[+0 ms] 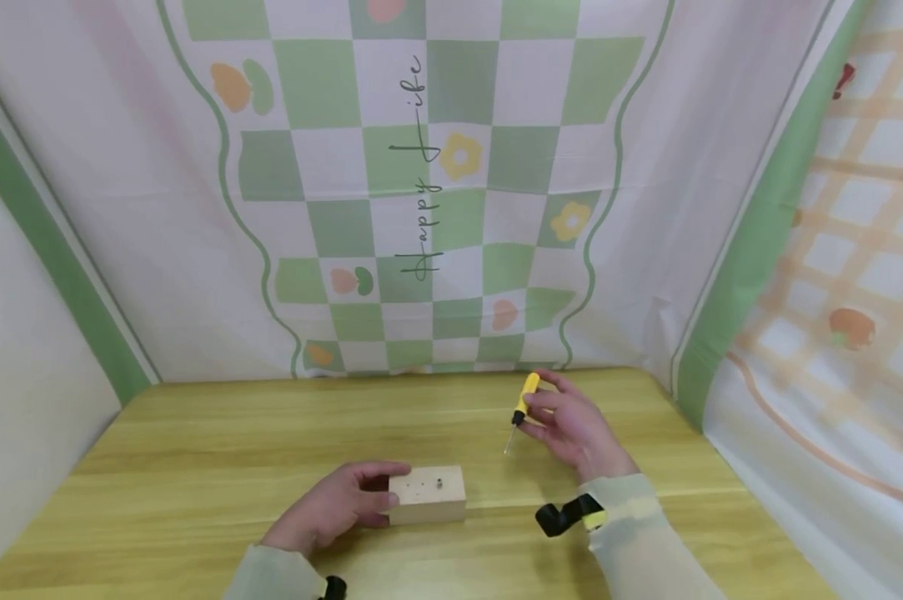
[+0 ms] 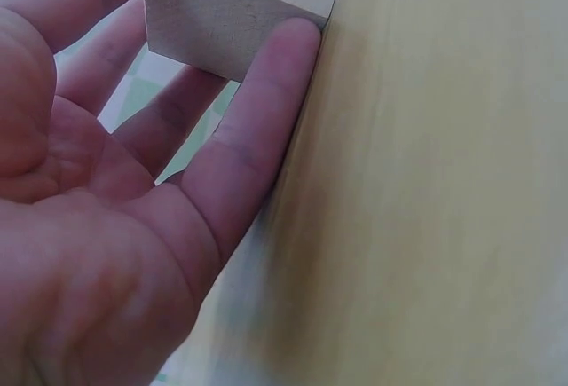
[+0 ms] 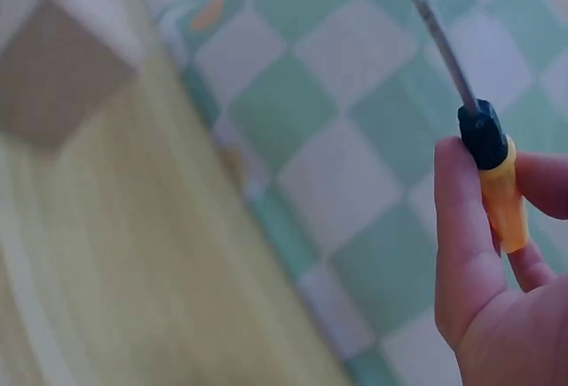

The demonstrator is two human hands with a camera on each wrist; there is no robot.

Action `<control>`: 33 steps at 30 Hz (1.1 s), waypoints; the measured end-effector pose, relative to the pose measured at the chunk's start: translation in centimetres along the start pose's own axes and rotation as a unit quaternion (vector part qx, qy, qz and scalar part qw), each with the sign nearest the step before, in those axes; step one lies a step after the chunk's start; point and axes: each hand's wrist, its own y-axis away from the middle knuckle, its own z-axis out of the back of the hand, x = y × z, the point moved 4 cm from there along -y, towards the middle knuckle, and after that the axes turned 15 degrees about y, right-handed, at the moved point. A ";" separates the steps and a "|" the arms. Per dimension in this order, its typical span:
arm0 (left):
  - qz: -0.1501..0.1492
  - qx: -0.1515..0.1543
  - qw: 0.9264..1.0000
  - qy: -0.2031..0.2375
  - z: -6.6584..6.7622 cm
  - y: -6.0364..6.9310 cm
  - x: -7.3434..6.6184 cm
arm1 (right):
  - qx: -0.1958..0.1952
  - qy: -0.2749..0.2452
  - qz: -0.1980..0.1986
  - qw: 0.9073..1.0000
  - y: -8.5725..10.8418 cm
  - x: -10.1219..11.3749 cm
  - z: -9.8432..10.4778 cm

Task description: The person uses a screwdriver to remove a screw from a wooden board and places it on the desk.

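A pale wooden block (image 1: 427, 504) lies on the table, with several small holes in its top and a small screw (image 1: 439, 482) standing up from one of them. From its left end my left hand (image 1: 338, 502) holds the block, thumb on the near side and a finger at the far edge. The left wrist view shows fingertips against the block's end (image 2: 209, 22). Up and to the right, apart from the block, my right hand (image 1: 574, 427) pinches a screwdriver (image 1: 527, 395) by its yellow and black handle. Its metal shaft (image 3: 441, 44) points down toward the table in the head view.
The wooden table (image 1: 233, 433) reaches back to a hanging cloth (image 1: 462, 225) with green and white checks. More cloth (image 1: 864, 275) hangs along the right side. Black straps (image 1: 571, 512) sit around the wrists.
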 end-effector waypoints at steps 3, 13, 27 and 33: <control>-0.001 -0.002 1.000 -0.002 0.0 0.0 0.0 | 0.004 0.013 0.036 0.999 0.7 1.1 -1.6; 0.001 -0.006 1.000 -0.004 -0.1 0.0 0.1 | -0.064 0.145 0.154 0.975 4.2 2.6 -6.0; 0.012 -0.013 1.000 -0.008 -0.2 0.0 -0.2 | -0.072 0.232 0.243 0.939 5.9 0.2 -8.8; 0.013 -0.015 1.000 -0.012 -0.3 0.1 -0.2 | -0.071 0.269 0.264 0.923 6.0 -0.5 -9.4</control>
